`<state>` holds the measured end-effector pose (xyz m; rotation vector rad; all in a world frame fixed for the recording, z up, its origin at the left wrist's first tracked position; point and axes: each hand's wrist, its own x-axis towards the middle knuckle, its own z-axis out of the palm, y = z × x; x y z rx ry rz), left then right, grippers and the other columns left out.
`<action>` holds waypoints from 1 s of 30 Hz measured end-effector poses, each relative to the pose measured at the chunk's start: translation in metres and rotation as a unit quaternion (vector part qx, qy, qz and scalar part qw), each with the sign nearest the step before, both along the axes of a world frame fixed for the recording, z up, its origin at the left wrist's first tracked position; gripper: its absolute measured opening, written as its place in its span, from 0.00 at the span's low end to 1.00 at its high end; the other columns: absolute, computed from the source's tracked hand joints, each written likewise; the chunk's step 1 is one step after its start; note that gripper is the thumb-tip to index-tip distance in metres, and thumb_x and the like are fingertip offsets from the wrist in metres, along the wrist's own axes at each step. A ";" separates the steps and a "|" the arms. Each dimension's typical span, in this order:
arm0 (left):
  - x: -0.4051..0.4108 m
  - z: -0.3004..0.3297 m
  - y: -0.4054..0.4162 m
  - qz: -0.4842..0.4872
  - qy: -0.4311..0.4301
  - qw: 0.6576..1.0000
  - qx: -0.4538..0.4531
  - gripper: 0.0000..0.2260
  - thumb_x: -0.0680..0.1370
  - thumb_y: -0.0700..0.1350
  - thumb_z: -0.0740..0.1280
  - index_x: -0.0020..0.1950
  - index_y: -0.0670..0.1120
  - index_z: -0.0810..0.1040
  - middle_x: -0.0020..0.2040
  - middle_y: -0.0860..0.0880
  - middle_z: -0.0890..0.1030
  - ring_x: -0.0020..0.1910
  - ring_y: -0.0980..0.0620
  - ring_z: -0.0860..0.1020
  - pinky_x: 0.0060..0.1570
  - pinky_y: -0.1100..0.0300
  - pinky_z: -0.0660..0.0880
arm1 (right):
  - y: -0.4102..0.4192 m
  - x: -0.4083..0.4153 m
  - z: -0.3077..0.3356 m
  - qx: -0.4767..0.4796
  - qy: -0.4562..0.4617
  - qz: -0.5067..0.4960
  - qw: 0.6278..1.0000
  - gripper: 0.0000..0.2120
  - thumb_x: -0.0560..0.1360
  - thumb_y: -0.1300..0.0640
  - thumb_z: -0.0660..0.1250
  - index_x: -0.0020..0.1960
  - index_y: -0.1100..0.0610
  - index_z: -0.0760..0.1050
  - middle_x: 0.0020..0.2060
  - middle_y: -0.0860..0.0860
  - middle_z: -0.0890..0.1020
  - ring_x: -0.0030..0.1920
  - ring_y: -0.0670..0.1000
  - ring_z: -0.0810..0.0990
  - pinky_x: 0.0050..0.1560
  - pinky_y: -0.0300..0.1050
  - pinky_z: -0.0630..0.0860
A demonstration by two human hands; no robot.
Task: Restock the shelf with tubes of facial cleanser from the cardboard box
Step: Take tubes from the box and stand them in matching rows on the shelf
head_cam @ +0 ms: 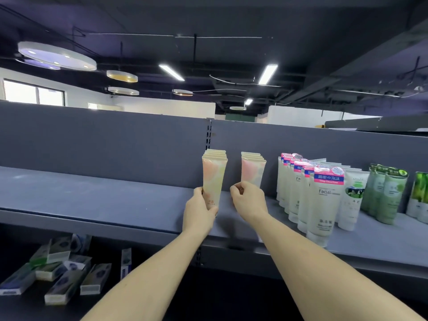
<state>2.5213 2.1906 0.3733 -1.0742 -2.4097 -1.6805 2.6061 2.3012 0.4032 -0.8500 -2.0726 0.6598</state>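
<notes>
Two rows of pink-and-yellow cleanser tubes stand cap-down on the grey shelf (92,198), against its back panel. My left hand (199,212) grips the lower part of the front tube of the left row (214,174). My right hand (249,201) has its fingers curled in front of the lower part of the right row's front tube (253,171). That part of the tube is hidden, so I cannot tell whether the hand holds it. No cardboard box is in view.
To the right stand rows of white facial cleanser tubes with pink labels (324,200) and green tubes (389,195). The shelf below holds several toothpaste boxes (58,269) lying loose. A slotted upright (209,133) divides the back panel.
</notes>
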 end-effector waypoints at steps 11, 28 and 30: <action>-0.013 -0.001 0.013 -0.015 0.018 0.999 -0.040 0.15 0.78 0.40 0.65 0.63 0.46 0.68 0.56 0.46 0.79 0.51 0.45 0.79 0.50 0.49 0.78 | 0.000 -0.023 -0.006 -0.003 0.002 -0.057 0.998 0.12 0.80 0.48 0.61 0.47 0.52 0.80 0.40 0.48 0.83 0.43 0.50 0.81 0.47 0.48 0.80; 0.091 -0.009 -0.020 0.055 0.101 0.986 -0.120 0.28 0.76 0.45 0.67 0.72 0.41 0.59 0.67 0.43 0.65 0.62 0.44 0.71 0.55 0.53 0.74 | -0.031 0.112 -0.016 -0.037 0.040 -0.081 0.995 0.07 0.77 0.49 0.64 0.48 0.50 0.79 0.41 0.45 0.82 0.44 0.48 0.81 0.46 0.47 0.79; 0.124 -0.019 -0.024 0.056 0.127 0.983 -0.117 0.29 0.77 0.45 0.66 0.74 0.41 0.59 0.69 0.43 0.65 0.65 0.44 0.69 0.61 0.52 0.71 | -0.038 0.147 -0.024 -0.042 0.032 -0.082 0.995 0.08 0.78 0.48 0.64 0.51 0.50 0.79 0.44 0.44 0.82 0.46 0.46 0.80 0.45 0.45 0.78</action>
